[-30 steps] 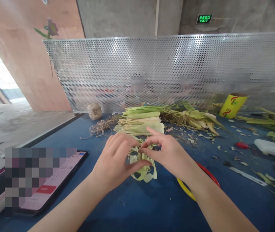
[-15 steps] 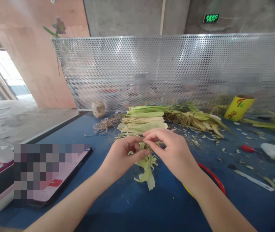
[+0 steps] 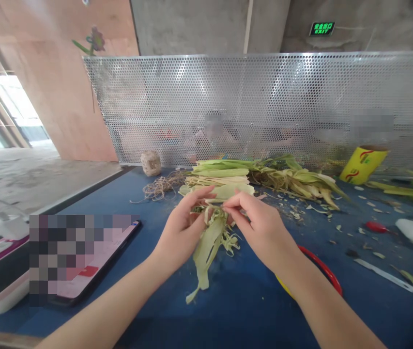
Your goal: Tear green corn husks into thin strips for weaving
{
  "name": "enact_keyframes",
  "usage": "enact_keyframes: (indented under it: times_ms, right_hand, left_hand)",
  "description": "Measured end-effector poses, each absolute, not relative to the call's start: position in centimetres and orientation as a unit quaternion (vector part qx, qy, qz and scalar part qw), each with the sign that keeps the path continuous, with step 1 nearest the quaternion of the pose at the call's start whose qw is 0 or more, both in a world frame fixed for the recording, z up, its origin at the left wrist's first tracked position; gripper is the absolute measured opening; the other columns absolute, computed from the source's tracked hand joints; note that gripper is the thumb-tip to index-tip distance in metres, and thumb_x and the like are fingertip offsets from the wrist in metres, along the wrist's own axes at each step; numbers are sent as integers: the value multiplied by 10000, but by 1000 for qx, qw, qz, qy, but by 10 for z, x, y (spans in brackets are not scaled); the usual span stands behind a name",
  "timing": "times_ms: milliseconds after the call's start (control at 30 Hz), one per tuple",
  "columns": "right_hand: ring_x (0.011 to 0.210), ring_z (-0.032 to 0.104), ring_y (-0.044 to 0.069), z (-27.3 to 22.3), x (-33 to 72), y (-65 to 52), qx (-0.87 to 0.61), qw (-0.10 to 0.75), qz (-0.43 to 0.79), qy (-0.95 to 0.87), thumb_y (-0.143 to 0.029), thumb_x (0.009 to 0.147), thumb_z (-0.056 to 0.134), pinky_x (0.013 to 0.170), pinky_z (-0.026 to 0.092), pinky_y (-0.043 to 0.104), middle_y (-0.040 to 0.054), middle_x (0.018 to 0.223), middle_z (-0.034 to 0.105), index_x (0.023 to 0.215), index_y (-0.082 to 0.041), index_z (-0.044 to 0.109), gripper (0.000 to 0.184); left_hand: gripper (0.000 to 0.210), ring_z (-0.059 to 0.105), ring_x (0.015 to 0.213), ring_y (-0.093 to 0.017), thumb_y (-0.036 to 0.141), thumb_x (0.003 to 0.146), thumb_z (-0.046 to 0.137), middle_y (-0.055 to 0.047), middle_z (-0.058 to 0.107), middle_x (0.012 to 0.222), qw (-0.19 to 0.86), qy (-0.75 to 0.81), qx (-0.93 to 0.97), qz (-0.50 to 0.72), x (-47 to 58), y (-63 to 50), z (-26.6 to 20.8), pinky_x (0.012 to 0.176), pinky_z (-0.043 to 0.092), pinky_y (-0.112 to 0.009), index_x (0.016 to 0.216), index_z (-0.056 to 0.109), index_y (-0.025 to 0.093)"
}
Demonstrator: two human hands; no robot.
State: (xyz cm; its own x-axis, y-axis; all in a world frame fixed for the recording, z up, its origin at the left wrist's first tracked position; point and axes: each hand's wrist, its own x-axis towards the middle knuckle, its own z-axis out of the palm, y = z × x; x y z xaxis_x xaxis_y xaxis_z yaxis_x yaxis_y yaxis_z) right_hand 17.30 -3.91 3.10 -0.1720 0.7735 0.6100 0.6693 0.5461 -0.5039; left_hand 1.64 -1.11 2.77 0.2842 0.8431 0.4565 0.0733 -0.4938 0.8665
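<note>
Where the husk (image 3: pixel 209 245) dangles: my left hand (image 3: pixel 180 228) half-curls round it, my right hand (image 3: pixel 260 225) pinches its top.
Twine (image 3: pixel 162 186): beside the leaves (image 3: pixel 222 167).
Phone (image 3: pixel 92 271): to my left.

It looks like a workshop: bare concrete wall (image 3: pixel 191 29), exit sign (image 3: pixel 321 29), perforated screen (image 3: pixel 177 106) along the far edge of the surface (image 3: pixel 242 300), scraps (image 3: pixel 295 214) towards its right edge.

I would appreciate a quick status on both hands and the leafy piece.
Left hand holding leafy piece; right hand pinching its upper end; red-and-yellow loop beside right arm, clear of piece.
</note>
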Motion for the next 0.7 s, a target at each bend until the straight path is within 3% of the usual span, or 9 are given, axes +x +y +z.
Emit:
enact_keyframes:
  times_ms: [100, 233, 367, 533, 700]
  right_hand:
    - [743, 560, 159, 30, 173, -39, -446, 413, -12, -794, -178, 869, 370, 891, 384, 354, 3, 708, 556, 795, -228, 463, 129]
    - [739, 551, 156, 29, 175, -39, -397, 316, -115, -854, -86, 862, 323, 937, 328, 380, 32, 755, 588, 789, -199, 482, 208]
    - [685, 523, 153, 29, 174, -39, -391, 262, -166, -866, -64, 866, 301, 833, 372, 374, 42, 711, 586, 762, -167, 511, 256]
    - [690, 538, 150, 32, 172, -38, -472, 370, -13, -800, -198, 867, 415, 620, 409, 271, 16, 728, 603, 783, -187, 526, 140]
    - [606, 545, 117, 35, 171, -37, -537, 386, 124, -740, -213, 827, 469, 554, 400, 224, -24, 647, 584, 749, -200, 519, 94]
  left_hand:
    - [383, 601, 812, -156, 296, 780, 534, -60, 662, 925, 429, 335, 657, 521, 15, -8, 29, 672, 483, -271, 1150, 521, 197]
    - [413, 598, 690, -150, 455, 803, 456, -43, 660, 701, 549, 372, 569, 486, 12, -4, 34, 559, 456, -248, 1066, 589, 166]
    - [380, 558, 594, -104, 308, 681, 663, -3, 623, 652, 542, 376, 598, 455, 12, -3, 35, 519, 434, -212, 1021, 600, 152]
    - [452, 511, 507, -70, 205, 658, 684, 0, 629, 698, 568, 309, 610, 457, 14, -3, 34, 447, 425, -197, 1085, 550, 139]
    - [528, 556, 543, -93, 124, 645, 683, 19, 618, 671, 590, 307, 604, 440, 14, -4, 34, 472, 472, -214, 1137, 493, 137]
